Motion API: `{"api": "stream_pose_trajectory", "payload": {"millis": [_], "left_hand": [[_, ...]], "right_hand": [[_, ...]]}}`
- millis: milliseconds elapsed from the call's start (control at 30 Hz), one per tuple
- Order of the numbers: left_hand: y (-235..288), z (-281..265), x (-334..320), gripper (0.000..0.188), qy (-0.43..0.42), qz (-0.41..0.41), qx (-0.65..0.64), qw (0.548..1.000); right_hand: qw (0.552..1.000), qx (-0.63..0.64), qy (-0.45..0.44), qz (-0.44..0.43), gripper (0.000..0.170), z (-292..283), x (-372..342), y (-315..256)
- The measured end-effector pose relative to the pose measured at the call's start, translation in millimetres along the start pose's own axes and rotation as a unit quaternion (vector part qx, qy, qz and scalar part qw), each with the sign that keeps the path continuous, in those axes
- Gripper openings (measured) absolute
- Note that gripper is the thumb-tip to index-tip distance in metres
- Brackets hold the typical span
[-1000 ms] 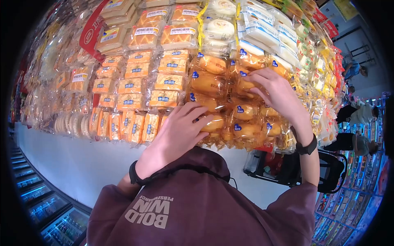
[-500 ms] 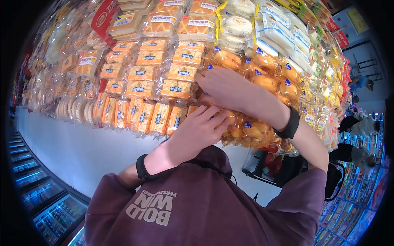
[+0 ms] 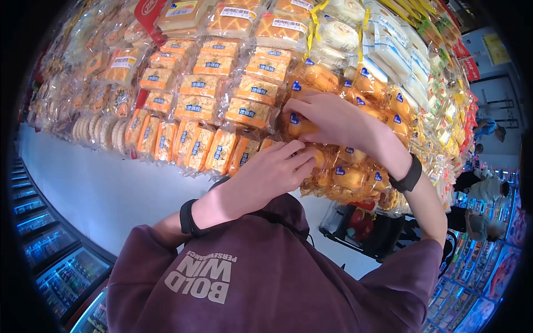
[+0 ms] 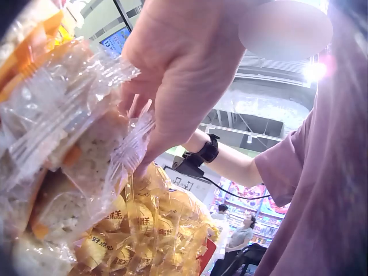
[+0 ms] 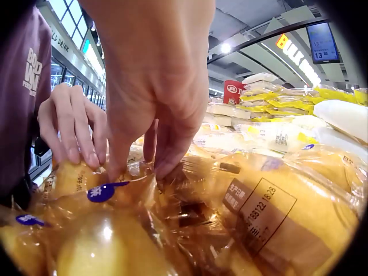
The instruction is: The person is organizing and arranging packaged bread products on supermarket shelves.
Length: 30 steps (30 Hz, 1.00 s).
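Note:
My right hand [image 3: 338, 119] reaches down over the wrapped bread rolls in amber film, its thumb and fingers pinching a roll with a blue label [image 3: 295, 119]. In the right wrist view, the fingertips of the right hand [image 5: 158, 86] meet the crinkled film beside that blue label [image 5: 103, 192]. Just in front, my left hand [image 3: 272, 172] rests its fingertips on another wrapped roll [image 5: 75, 179] at the display's front edge; its thumb is hidden in the head view. Orange-and-white wrapped sachima blocks [image 3: 244, 151] lie beside the left hand.
Rows of sachima packs [image 3: 199, 86], waffle-patterned cakes [image 3: 230, 19] and white-wrapped breads [image 3: 383, 41] fill the pile. A black cart [image 3: 361, 227] stands below the front edge at right. Freezers [image 3: 72, 272] line the left; people [image 3: 483, 188] stand far right.
The right hand has moved left from rolls farther right to the roll near the sachima column. The left hand has shifted slightly right along the front edge. The display has slid in view.

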<state>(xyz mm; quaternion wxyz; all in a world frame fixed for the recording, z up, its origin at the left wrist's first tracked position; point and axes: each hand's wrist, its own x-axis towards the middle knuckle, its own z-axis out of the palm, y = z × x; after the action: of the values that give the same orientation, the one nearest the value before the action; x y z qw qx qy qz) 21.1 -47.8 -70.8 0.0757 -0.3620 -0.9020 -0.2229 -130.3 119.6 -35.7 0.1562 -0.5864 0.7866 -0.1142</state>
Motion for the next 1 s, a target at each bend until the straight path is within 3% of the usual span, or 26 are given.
{"api": "stream_pose_trajectory", "payload": {"millis": [133, 233, 333, 400, 533, 633, 733, 933, 1000], "left_hand": [[-2, 5, 0, 0.052, -0.005, -0.012, 0.021, 1.0], [-3, 7, 0, 0.049, -0.01, -0.016, 0.02, 1.0], [-3, 10, 0, 0.047, -0.019, -0.015, 0.021, 0.999], [-3, 9, 1, 0.048, -0.024, -0.014, 0.028, 0.999], [-2, 9, 2, 0.053, -0.015, -0.02, 0.03, 0.999], [2, 3, 9, 0.06, 0.01, -0.039, 0.005, 0.999], [1, 0, 12, 0.07, 0.022, -0.069, 0.033, 0.997], [-1, 11, 11, 0.079, 0.004, -0.095, 0.051, 0.994], [-2, 12, 11, 0.08, 0.005, -0.092, 0.051, 0.994]], "right_hand": [[0.999, -0.009, -0.009, 0.048, 0.038, -9, -5, -15], [0.996, -0.057, 0.032, 0.056, 0.024, -9, -12, -25], [0.996, -0.078, 0.028, 0.02, 0.017, 4, -16, -13], [0.999, -0.022, 0.035, 0.035, 0.018, -9, -18, -7], [0.989, -0.032, 0.121, 0.079, 0.028, -48, -10, 15], [0.978, -0.133, 0.122, 0.107, 0.031, -51, 0, 45], [0.984, -0.096, 0.083, 0.122, 0.037, -42, 13, 57], [0.991, -0.075, 0.061, 0.097, 0.052, -38, 17, 61], [0.989, -0.104, 0.089, 0.056, 0.054, -38, 15, 59]]}}
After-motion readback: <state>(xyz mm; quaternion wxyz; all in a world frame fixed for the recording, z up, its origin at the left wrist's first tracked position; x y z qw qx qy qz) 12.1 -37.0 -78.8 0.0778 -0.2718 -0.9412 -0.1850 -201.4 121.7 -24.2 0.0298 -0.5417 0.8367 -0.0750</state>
